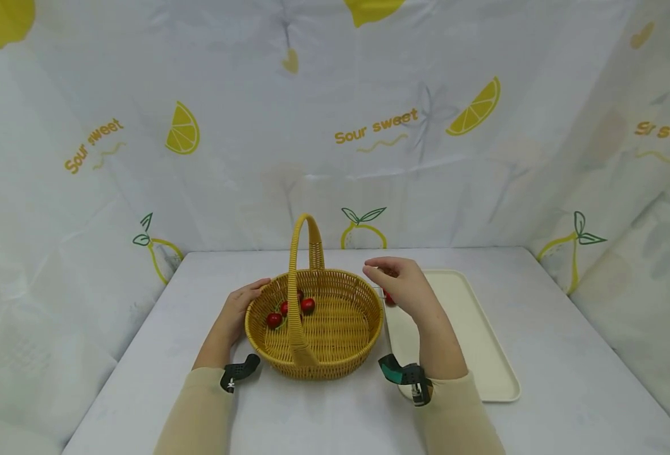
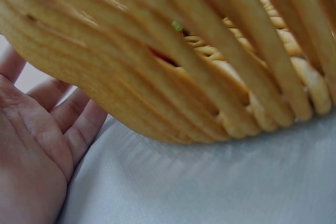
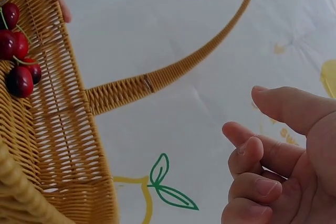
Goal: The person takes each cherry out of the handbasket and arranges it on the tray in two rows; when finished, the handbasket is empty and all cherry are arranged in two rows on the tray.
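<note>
A yellow-brown wicker basket (image 1: 341,363) with a tall arched handle (image 1: 295,303) stands on the table. Several dark red cherries (image 1: 308,306) with green stems lie inside, towards its left side. My left hand (image 1: 239,311) rests against the basket's left side, fingers extended along the outside near the rim, as the left wrist view also shows. Past the right rim, my right hand (image 1: 406,287) hovers over the far left part of a cream tray (image 1: 471,335). Its fingers are loosely bent, thumb apart, with nothing between them. Red cherry (image 1: 390,299) shows below this hand, partly hidden.
White cloth with lemon prints (image 1: 244,158) hangs behind and at both sides of the white-covered table (image 1: 562,354). The basket handle rises high between the two hands. The tray lies close beside the basket's right side, under the right forearm.
</note>
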A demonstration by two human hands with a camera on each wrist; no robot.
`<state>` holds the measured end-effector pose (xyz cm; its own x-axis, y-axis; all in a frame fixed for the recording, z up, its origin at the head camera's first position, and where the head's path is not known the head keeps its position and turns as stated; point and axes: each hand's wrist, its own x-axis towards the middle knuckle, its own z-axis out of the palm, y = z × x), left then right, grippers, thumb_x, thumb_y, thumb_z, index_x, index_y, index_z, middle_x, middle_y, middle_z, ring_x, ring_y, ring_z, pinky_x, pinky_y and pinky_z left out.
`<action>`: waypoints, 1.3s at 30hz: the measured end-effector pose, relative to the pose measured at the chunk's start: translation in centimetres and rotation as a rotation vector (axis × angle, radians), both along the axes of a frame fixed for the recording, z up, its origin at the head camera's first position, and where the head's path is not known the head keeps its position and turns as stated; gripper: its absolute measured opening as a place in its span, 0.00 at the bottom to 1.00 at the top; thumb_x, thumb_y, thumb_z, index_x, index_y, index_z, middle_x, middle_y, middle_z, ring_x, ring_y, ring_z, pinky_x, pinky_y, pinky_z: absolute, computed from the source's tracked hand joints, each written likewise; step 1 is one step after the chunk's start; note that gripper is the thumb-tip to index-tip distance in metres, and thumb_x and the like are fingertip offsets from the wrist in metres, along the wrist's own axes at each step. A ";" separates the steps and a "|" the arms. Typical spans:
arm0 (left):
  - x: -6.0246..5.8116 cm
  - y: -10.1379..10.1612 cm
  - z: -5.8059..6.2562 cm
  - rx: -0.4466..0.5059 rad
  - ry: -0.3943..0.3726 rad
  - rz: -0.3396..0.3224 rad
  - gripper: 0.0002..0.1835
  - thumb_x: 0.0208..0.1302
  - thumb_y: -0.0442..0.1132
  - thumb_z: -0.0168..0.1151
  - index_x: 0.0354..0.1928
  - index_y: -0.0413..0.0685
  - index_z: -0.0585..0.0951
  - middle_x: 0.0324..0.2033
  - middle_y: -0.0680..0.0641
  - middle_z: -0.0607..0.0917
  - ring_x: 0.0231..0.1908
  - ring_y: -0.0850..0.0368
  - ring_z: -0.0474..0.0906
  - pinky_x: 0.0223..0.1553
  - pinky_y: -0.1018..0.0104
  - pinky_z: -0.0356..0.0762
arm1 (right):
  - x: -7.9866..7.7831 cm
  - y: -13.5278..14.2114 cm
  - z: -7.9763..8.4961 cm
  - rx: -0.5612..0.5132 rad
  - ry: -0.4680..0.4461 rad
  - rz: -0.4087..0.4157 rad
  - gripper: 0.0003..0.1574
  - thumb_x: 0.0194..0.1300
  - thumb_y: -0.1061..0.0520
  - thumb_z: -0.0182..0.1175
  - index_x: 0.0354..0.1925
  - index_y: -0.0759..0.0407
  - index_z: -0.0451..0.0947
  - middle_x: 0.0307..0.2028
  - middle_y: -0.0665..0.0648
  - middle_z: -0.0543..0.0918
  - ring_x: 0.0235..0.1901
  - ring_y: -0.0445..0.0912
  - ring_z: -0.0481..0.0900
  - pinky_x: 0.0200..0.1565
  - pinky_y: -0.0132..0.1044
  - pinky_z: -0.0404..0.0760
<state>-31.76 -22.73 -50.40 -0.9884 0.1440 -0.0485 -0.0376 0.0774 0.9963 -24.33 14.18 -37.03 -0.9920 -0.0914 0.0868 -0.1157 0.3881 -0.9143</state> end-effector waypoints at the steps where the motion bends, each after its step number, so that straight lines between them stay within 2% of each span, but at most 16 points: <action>1: 0.0 0.0 0.0 0.001 0.001 0.000 0.26 0.74 0.50 0.53 0.70 0.53 0.77 0.70 0.48 0.75 0.71 0.50 0.67 0.68 0.57 0.67 | 0.1 -0.4 0.1 0.009 0.013 0.010 0.24 0.72 0.44 0.64 0.58 0.55 0.84 0.32 0.55 0.78 0.24 0.46 0.68 0.27 0.35 0.73; 8: 0.0 -0.2 -0.1 0.002 0.013 -0.002 0.26 0.75 0.50 0.52 0.70 0.53 0.77 0.70 0.48 0.74 0.71 0.50 0.67 0.66 0.60 0.69 | 0.2 -3.7 -0.3 0.088 0.086 0.072 0.18 0.71 0.49 0.65 0.52 0.58 0.86 0.34 0.57 0.82 0.34 0.48 0.74 0.33 0.37 0.74; 19: -0.1 -0.5 0.1 0.024 -0.001 -0.005 0.26 0.76 0.48 0.51 0.71 0.51 0.75 0.70 0.47 0.74 0.71 0.49 0.68 0.66 0.60 0.70 | -0.5 -8.3 -2.6 0.156 0.083 0.224 0.20 0.70 0.48 0.66 0.53 0.59 0.86 0.33 0.50 0.79 0.35 0.46 0.74 0.33 0.37 0.74; 23: -0.2 -0.6 0.0 0.017 0.002 -0.006 0.26 0.76 0.47 0.51 0.71 0.50 0.76 0.71 0.47 0.73 0.71 0.49 0.66 0.68 0.57 0.67 | -0.6 -9.3 -3.4 0.150 0.052 0.265 0.23 0.70 0.48 0.67 0.56 0.60 0.83 0.33 0.52 0.78 0.32 0.46 0.73 0.31 0.38 0.72; 26: -0.2 -0.5 0.0 0.013 0.013 -0.013 0.25 0.76 0.47 0.50 0.71 0.50 0.76 0.71 0.47 0.73 0.72 0.49 0.65 0.70 0.54 0.64 | -0.7 -9.7 -3.7 0.173 0.010 0.279 0.23 0.70 0.48 0.66 0.58 0.56 0.82 0.34 0.53 0.78 0.31 0.46 0.72 0.30 0.37 0.72; 29: -0.3 -0.4 -0.1 0.019 0.019 -0.029 0.25 0.77 0.47 0.50 0.71 0.50 0.75 0.71 0.46 0.72 0.73 0.48 0.64 0.71 0.53 0.62 | -0.9 -10.2 -3.9 0.233 -0.038 0.302 0.21 0.70 0.49 0.66 0.59 0.53 0.81 0.34 0.53 0.78 0.31 0.45 0.72 0.31 0.37 0.73; 34: -0.3 -0.4 -0.4 0.025 0.005 -0.030 0.25 0.76 0.47 0.51 0.71 0.50 0.75 0.71 0.47 0.72 0.73 0.49 0.64 0.72 0.53 0.62 | -1.9 -11.3 -4.5 0.373 -0.085 0.384 0.25 0.70 0.56 0.64 0.64 0.56 0.77 0.28 0.55 0.77 0.25 0.44 0.69 0.29 0.38 0.71; 36: -0.3 -0.5 -0.5 0.021 0.005 -0.027 0.25 0.76 0.47 0.51 0.71 0.50 0.75 0.72 0.48 0.72 0.73 0.49 0.63 0.72 0.53 0.61 | -2.3 -11.9 -4.8 0.439 -0.080 0.414 0.25 0.70 0.60 0.63 0.64 0.56 0.77 0.33 0.54 0.80 0.28 0.43 0.71 0.33 0.38 0.74; 39: -0.3 -0.6 -0.6 0.015 0.005 -0.018 0.25 0.76 0.47 0.51 0.71 0.51 0.76 0.71 0.48 0.72 0.73 0.50 0.63 0.72 0.53 0.61 | -2.8 -12.7 -5.3 0.517 -0.083 0.459 0.17 0.70 0.62 0.62 0.57 0.57 0.80 0.38 0.55 0.82 0.32 0.43 0.73 0.38 0.39 0.75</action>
